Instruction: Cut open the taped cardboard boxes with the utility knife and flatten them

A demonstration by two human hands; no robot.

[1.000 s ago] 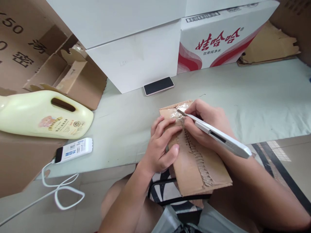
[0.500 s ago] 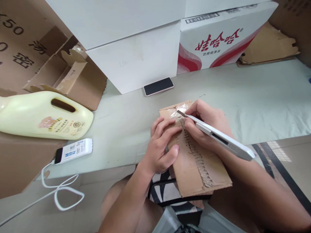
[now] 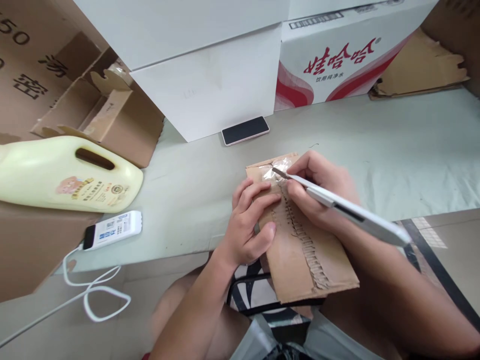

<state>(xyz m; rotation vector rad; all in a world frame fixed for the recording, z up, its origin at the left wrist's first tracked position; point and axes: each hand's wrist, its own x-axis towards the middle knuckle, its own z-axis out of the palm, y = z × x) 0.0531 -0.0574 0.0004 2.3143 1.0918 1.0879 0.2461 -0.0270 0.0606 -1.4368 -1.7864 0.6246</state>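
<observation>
A white utility knife (image 3: pixel 348 207) is gripped in my right hand (image 3: pixel 318 187), with thumb and fingers closed near its blade end. Its blade tip is at the clear tape (image 3: pixel 277 169) on the far end of a flat cardboard piece (image 3: pixel 288 265). A ragged line of torn, ridged corrugation runs along the cardboard. My left hand (image 3: pixel 251 220) holds the cardboard's left side, its bent fingers on the top face and its thumb nearer me. The near end of the cardboard reaches past the table edge over my lap. I cannot tell whether the blade has entered the tape.
A phone (image 3: pixel 245 131) lies before white boxes (image 3: pixel 210 90) and a red-and-white carton (image 3: pixel 337 65). At left are a cream jug (image 3: pixel 60 175), a white device with a cable (image 3: pixel 114 231) and an open brown box (image 3: pixel 123 117). Folded cardboard (image 3: pixel 420 65) sits far right.
The knife's rear end has swung a little to the right, while its tip stays at the tape. My left hand and the cardboard hold nearly the same place. The view has shifted slightly.
</observation>
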